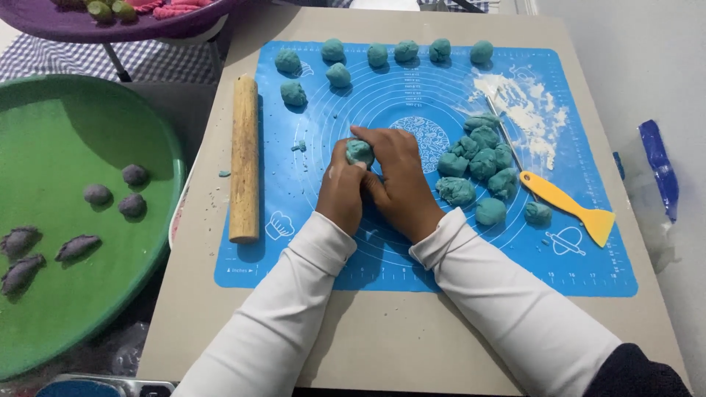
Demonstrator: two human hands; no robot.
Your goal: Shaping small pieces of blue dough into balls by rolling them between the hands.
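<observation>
Dough ball (pixel 359 151) cupped between both hands' grip

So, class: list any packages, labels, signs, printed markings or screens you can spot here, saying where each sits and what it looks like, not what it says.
Silicone baking mat: on the table under both hands, blue rectangle printed with white rings, scale marks and small kitchen drawings.
Plastic bag: at the table's right edge, clear with a dark blue strip.
Device: bottom left corner, grey and blue; whether it has a screen cannot be told.
</observation>
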